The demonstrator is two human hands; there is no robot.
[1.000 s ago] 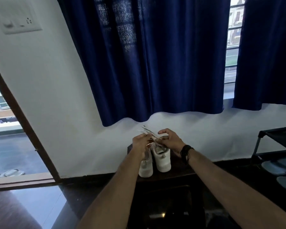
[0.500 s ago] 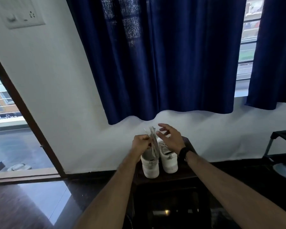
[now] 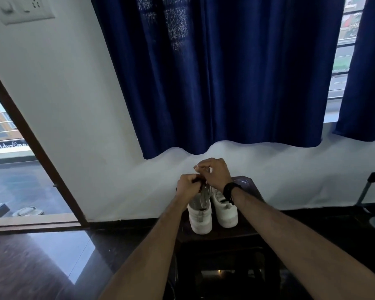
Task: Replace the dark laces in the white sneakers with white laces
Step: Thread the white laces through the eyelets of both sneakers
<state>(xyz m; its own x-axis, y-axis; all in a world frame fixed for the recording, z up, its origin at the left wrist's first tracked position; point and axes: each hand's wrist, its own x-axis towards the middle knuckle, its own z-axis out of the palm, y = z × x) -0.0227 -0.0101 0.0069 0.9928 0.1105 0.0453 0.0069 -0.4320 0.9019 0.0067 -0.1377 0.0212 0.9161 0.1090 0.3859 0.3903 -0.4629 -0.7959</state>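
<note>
Both hands, left and right, pinch lace above left sneaker (colour unclear); pull ends evenly, keeping shoe steady.

Bare forearms, black wristband

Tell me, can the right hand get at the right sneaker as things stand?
Probably yes. The right hand hovers just above the right sneaker, nothing lies between, though its fingers are curled, apparently around a lace.
</note>
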